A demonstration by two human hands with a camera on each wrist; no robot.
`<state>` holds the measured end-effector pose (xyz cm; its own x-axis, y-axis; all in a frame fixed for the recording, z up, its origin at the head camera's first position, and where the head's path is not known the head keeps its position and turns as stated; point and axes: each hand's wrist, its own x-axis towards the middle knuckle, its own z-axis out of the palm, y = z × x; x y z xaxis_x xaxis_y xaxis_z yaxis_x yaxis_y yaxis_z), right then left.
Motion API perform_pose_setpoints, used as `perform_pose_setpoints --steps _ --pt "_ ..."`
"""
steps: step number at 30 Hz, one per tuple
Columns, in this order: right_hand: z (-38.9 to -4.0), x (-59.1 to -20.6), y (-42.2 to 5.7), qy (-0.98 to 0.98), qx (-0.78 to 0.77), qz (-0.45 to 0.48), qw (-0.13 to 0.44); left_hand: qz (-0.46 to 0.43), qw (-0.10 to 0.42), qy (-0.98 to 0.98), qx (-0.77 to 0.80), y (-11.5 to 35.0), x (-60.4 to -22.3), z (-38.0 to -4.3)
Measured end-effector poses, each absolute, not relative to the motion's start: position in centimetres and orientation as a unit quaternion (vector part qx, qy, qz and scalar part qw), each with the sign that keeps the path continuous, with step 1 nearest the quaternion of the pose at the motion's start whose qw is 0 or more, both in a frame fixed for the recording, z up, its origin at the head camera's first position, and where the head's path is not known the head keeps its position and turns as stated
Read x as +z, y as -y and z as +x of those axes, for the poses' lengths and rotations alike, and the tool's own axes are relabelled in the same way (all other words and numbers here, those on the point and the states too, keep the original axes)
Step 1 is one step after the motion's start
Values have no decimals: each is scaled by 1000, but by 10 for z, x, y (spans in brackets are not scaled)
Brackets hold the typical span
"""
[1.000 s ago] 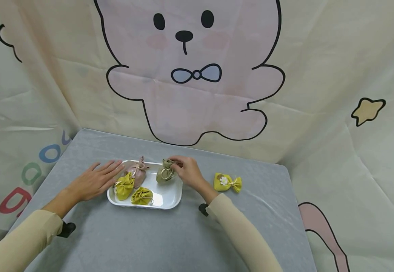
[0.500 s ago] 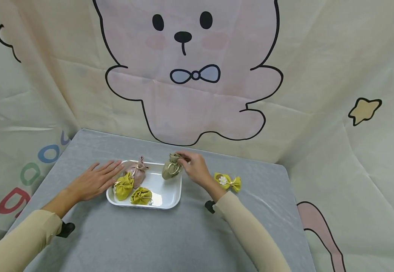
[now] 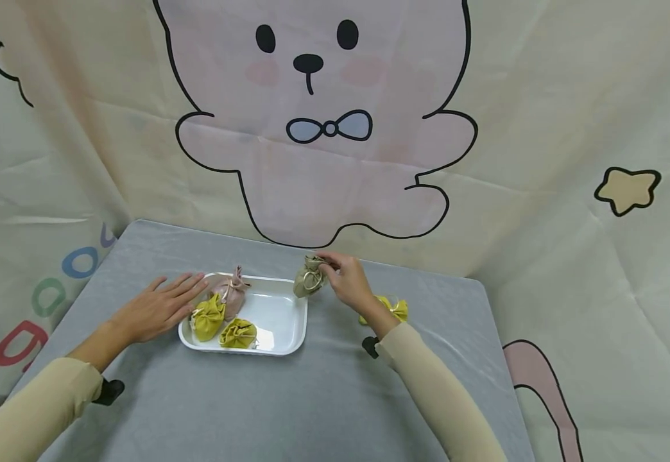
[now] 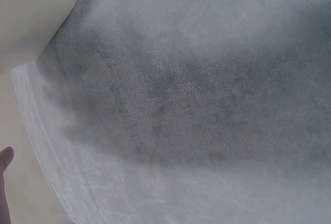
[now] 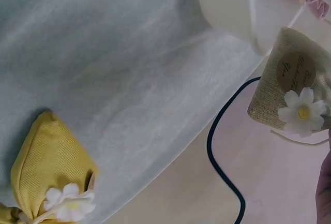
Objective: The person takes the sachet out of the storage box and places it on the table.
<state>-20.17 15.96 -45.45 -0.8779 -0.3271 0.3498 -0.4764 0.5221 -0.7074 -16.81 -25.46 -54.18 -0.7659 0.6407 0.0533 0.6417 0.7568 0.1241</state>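
My right hand (image 3: 348, 280) pinches the gathered neck of an olive-green drawstring pouch (image 3: 309, 280), holding it up at the right edge of a white tray (image 3: 280, 351). In the right wrist view this pouch (image 5: 276, 92) shows a white cloth flower and a round brown label. My left hand (image 3: 158, 308) lies with straight fingers against the tray's left rim. Inside the tray are a pink pouch (image 3: 233, 295) and two yellow pouches, one at the left (image 3: 208, 319) and one near the front (image 3: 238, 333). In the left wrist view only a fingertip (image 4: 6, 158) shows.
Another yellow pouch with a white flower (image 5: 51, 167) lies on the grey cloth-covered table (image 3: 242, 410), right of the tray and partly hidden behind my right wrist in the head view. A curtain with a cartoon bear (image 3: 323, 186) hangs behind the table.
My right hand has lifted the olive-green pouch and carried it rightward from above the tray to its right edge. The left hand stays at the tray's rim.
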Motion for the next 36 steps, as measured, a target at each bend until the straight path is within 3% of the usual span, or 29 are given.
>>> perform_pose_setpoints --steps 23,36 --pt "-197 -479 -204 895 398 184 84 -325 -18 943 -64 253 -540 -167" --pt "-188 -502 -218 896 389 189 98 -331 7 942 -63 256 -548 -168"
